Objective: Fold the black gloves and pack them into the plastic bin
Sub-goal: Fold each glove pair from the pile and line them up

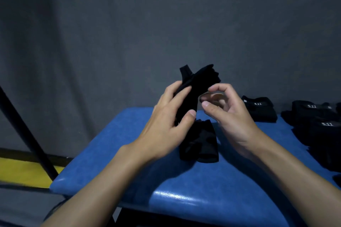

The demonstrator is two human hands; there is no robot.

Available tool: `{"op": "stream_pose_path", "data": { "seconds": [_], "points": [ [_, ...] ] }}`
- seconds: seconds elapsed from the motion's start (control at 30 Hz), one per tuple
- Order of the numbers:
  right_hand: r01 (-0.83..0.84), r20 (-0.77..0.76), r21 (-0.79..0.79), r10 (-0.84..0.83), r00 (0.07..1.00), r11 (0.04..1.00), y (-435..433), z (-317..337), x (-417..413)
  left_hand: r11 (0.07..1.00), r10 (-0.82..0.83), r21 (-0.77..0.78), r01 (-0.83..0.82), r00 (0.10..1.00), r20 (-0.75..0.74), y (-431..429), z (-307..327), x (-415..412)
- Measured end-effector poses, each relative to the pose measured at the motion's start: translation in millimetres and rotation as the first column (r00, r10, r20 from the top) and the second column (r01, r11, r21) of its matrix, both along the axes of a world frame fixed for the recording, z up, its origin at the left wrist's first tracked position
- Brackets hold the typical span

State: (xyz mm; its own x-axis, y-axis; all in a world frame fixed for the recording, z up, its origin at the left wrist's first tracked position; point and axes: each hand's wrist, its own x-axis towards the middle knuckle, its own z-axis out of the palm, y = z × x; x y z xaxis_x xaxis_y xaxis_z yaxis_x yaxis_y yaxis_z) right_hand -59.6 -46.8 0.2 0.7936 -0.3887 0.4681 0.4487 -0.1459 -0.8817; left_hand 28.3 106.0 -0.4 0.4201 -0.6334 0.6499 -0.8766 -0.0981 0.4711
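Blue bench — black gloves atop

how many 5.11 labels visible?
3. One on the folded glove beyond the right hand; two on the glove pile at the bench's right edge. Others may be hidden.

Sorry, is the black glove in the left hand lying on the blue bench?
No, the left hand holds the black glove raised above the blue bench, where a second glove lies.
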Motion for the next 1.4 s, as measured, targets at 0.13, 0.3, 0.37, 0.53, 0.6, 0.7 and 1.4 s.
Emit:
{"op": "stream_pose_path", "data": {
  "seconds": [0.13, 0.3, 0.37, 0.53, 0.6, 0.7, 1.4],
  "points": [
    [0.076, -0.063, 0.015, -0.075, 0.995, 0.997, -5.3, -4.8, -0.1, 0.998, -0.049, -0.032, 0.045, 0.988, -0.145, -4.8, 1.0, -6.6],
    [-0.039, -0.082, 0.144, 0.051, 0.995, 0.989, -6.2, -6.0, -2.0, 0.993, -0.112, -0.075, 0.096, 0.963, -0.245, -9.6, 2.0, -9.5],
    [-0.043, -0.065, 0.175, 0.055, 0.996, 0.984, -6.6, -4.6, -2.1, 0.992, -0.117, -0.07, 0.102, 0.958, -0.262, -10.5, 0.9, -9.5],
    [0.043, -0.029, 0.172, -0.038, 0.999, 0.984, -7.5, -1.1, -4.3, 0.99, -0.113, -0.119, 0.082, 0.951, -0.287, -12.5, -0.4, -4.5],
    [0.072, -0.02, 0.16, -0.07, 0.997, 0.984, -7.2, 1.1, -6.4, 0.983, -0.134, -0.158, 0.089, 0.943, -0.306, -12.8, 0.1, -3.0],
    [0.125, -0.027, 0.126, -0.123, 0.992, 0.984, -6.6, 2.6, -8.7, 0.969, -0.15, -0.237, 0.071, 0.931, -0.334, -14.8, 1.9, -2.1],
    [0.159, -0.341, -0.401, -0.308, 0.888, 0.902, -23.5, -28.4, -0.6, 0.98, 0.095, 0.194, -0.047, 0.965, -0.245, -20.3, -24.3, 32.5]
  ]
}}
